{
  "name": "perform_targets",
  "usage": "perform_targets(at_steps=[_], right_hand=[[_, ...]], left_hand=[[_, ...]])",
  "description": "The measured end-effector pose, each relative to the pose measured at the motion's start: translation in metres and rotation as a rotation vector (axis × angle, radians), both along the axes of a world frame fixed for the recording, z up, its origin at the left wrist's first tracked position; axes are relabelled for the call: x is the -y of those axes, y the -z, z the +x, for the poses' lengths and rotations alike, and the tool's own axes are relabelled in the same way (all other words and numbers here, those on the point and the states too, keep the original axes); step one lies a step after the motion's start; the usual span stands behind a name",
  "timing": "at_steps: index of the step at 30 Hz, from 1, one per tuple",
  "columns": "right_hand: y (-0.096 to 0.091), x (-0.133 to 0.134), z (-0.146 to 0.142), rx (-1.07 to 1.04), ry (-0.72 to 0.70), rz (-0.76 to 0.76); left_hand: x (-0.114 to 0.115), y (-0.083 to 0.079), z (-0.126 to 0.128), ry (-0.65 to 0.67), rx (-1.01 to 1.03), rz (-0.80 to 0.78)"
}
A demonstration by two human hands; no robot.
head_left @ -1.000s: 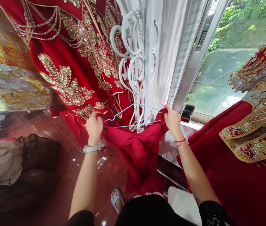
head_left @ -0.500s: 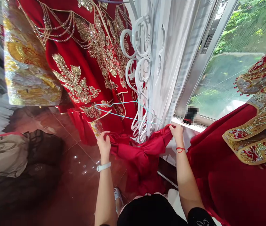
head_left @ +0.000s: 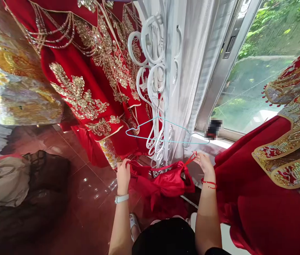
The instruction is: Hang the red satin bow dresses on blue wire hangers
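Note:
A plain red garment [head_left: 163, 184] hangs in front of my body, stretched between both hands. My left hand [head_left: 123, 174] is closed on its upper left edge. My right hand [head_left: 204, 163] pinches a thin red strap [head_left: 189, 161] rising from the garment's other end, with an opening in the fabric below it. Whether the garment is a skirt or a dress I cannot tell. Just beyond the hands, a light blue wire hanger [head_left: 150, 138] hangs at the white scrollwork rack [head_left: 156, 76], with nothing on it.
Red outfits with gold embroidery [head_left: 81, 95] hang at the left, beside a gold and silver brocade piece [head_left: 25, 81]. Another embroidered red outfit [head_left: 285, 156] is at the right, near the window [head_left: 256, 95]. A beige and dark bag [head_left: 9, 180] lies on the red tiled floor [head_left: 91, 191].
My right hand has shifted from the garment's edge to its thin strap, now drawn up. That side of the fabric has dropped lower. The hanger appears further right and turned slightly.

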State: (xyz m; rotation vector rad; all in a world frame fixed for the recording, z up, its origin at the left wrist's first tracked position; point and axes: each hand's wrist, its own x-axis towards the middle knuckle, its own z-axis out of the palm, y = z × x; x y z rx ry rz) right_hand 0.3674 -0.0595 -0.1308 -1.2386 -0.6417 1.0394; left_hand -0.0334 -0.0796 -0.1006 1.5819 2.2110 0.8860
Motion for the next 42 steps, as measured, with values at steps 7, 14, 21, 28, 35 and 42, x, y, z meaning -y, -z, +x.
perform_targets(at_steps=[7, 14, 21, 28, 35, 42], right_hand=[[-0.013, 0.027, 0.005, -0.145, 0.088, 0.225], [-0.045, 0.033, -0.019, -0.003, -0.098, 0.329], [-0.058, 0.018, -0.050, 0.213, -0.178, 0.278], [-0.083, 0.004, -0.070, 0.256, -0.028, 0.318], [-0.110, -0.013, -0.092, 0.433, -0.056, 0.310], [-0.114, -0.010, -0.083, 0.626, -0.115, 0.324]], left_hand=[[-0.005, 0.017, -0.013, -0.297, -0.126, 0.132], [-0.018, 0.032, -0.018, -0.039, 0.351, 0.102], [-0.014, 0.034, -0.018, 0.224, 0.562, -0.013], [-0.009, 0.037, -0.025, 0.139, 0.872, 0.060], [0.000, 0.057, -0.042, 0.104, 0.889, 0.003], [0.005, 0.075, -0.052, 0.322, 0.286, -0.371]])
